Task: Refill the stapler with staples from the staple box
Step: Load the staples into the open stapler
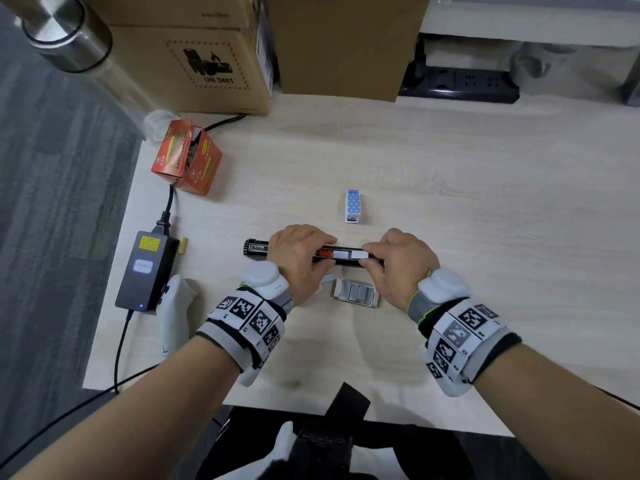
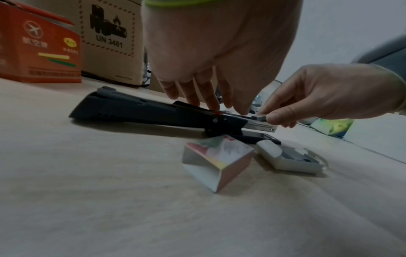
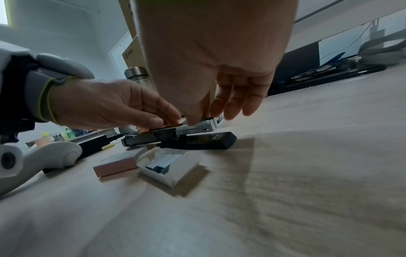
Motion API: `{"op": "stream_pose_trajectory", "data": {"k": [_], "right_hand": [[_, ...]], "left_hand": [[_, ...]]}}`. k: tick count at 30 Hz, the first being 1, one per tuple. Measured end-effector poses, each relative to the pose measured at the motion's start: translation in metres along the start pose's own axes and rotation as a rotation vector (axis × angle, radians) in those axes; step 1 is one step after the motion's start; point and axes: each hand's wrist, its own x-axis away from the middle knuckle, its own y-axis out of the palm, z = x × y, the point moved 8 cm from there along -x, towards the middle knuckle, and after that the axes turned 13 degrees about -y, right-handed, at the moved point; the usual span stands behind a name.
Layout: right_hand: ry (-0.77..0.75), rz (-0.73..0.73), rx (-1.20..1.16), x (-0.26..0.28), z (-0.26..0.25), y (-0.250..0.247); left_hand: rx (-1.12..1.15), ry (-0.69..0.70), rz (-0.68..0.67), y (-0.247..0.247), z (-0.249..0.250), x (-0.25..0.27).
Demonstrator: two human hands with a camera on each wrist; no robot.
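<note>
A black stapler (image 1: 256,249) lies swung open across the middle of the table, its metal magazine pointing right. My left hand (image 1: 322,255) grips its middle, fingers on the far side and thumb on the near side. My right hand (image 1: 365,256) pinches a grey staple strip (image 2: 261,117) between thumb and forefinger at the magazine's right end. The open white staple box tray (image 1: 356,293) with staples inside lies just in front of the stapler. Its empty sleeve (image 2: 217,160) lies to the tray's left, mostly hidden under my left hand in the head view.
A small blue dotted stapler (image 1: 353,206) stands behind the hands. An orange carton (image 1: 187,161), a power adapter (image 1: 145,268) with cables and a white controller (image 1: 176,306) sit at the left edge. Cardboard boxes (image 1: 194,57) and a power strip (image 1: 460,84) line the back.
</note>
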Motion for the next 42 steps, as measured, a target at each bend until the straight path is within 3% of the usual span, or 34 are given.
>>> {"op": "stream_pose_trajectory", "data": {"k": [9,14,21,28,31,35,42], "right_hand": [[0.03,-0.089,0.021,-0.004,0.001,0.004],[0.037,0.046,-0.072,0.006,0.005,-0.005],[0.028,-0.011,-0.06,0.008,0.002,0.008],[0.051,0.078,-0.122,0.017,0.011,-0.002],[0.052,0.12,-0.155,0.024,0.014,-0.004],[0.059,0.117,-0.183,0.033,0.017,-0.001],[-0.003,0.041,-0.217,0.046,0.009,0.013]], "left_hand": [[-0.055,-0.041,-0.065,0.014,0.001,0.001],[-0.045,-0.045,-0.092,0.014,-0.002,-0.002],[-0.017,-0.048,-0.076,0.013,-0.001,-0.005],[-0.065,0.039,0.106,-0.01,0.001,0.009],[-0.165,0.1,0.036,0.001,0.001,0.021],[-0.319,0.082,-0.038,0.02,-0.003,0.032],[-0.329,0.034,-0.002,0.015,0.002,0.039]]}}
